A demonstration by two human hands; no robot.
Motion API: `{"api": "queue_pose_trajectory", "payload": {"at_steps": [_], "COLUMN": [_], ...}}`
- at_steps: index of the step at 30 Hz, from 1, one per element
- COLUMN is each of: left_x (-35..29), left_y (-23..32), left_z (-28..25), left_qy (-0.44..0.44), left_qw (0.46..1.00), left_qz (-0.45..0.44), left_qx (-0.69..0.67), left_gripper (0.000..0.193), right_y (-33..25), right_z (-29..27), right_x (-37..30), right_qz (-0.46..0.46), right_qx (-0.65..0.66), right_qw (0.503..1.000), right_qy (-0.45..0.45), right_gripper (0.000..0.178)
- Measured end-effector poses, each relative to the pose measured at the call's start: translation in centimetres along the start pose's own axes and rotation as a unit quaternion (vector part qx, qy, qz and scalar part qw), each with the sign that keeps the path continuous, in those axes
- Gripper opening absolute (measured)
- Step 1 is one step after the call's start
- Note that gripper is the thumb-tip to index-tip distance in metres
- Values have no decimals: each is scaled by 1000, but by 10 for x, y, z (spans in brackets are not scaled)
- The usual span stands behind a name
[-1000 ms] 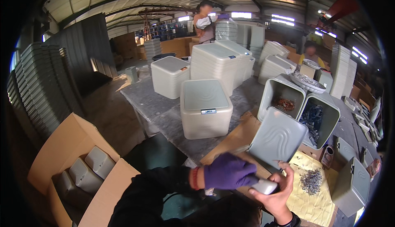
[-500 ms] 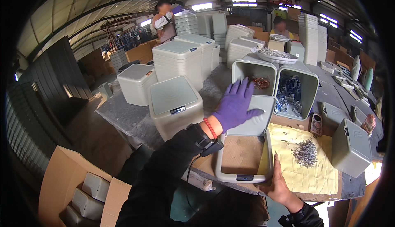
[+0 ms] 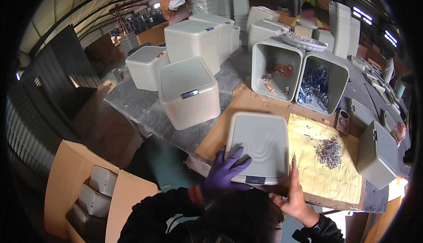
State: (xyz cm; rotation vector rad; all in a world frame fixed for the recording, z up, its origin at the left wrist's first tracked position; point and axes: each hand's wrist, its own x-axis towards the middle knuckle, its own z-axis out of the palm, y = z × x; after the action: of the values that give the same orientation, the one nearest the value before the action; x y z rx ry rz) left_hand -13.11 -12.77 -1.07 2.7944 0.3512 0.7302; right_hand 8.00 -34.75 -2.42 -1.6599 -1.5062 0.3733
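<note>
In front of me a grey plastic lid panel point(image 3: 260, 141) lies closed in its pale frame, with a dark latch point(image 3: 255, 180) at the near edge. My left hand point(image 3: 222, 177), in a purple glove, rests on the panel's near left corner with fingers apart. My bare right hand point(image 3: 296, 194) stands along the frame's right side, fingers stretched out and thumb near the front corner. To its right, a heap of small metal parts point(image 3: 328, 153) lies on a yellow sheet point(image 3: 304, 185).
Two tipped bins point(image 3: 260, 80) hold orange and blue small parts. A closed bin point(image 3: 189, 95) and stacked bins point(image 3: 189, 42) stand on the left. An open carton point(image 3: 119, 207) with several bins sits lower left. One bin point(image 3: 379, 155) leans at right. Two people work at the back.
The raised lid panel has swung down shut onto its frame. My left hand has come down and toward me with it, while my right hand has stayed beside the frame.
</note>
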Motion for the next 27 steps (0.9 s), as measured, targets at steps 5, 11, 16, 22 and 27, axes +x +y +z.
{"api": "queue_pose_trajectory", "payload": {"at_steps": [5,11,16,22,27], "left_x": [-13,52,63,58,71], "left_y": [-29,-192,-214,-189,-121], "left_z": [-43,-156,-175,-171,-149], "left_qy": [159,218,159,266,341], "left_qw": [980,948,975,928,929], "left_qz": [24,-64,-126,-69,25], "left_qx": [118,224,89,251,144], "left_gripper": [76,77,71,70,55], "right_y": [-29,-26,84,301,314], "right_z": [-18,-75,-245,-578,-588], "right_x": [7,12,-37,-195,-260], "right_qz": [-153,-117,-26,219,400], "right_qx": [67,-18,-291,-430,-376], "right_qw": [985,978,880,744,759], "right_qy": [47,172,374,463,350], "right_gripper": [121,102,70,60,51]}}
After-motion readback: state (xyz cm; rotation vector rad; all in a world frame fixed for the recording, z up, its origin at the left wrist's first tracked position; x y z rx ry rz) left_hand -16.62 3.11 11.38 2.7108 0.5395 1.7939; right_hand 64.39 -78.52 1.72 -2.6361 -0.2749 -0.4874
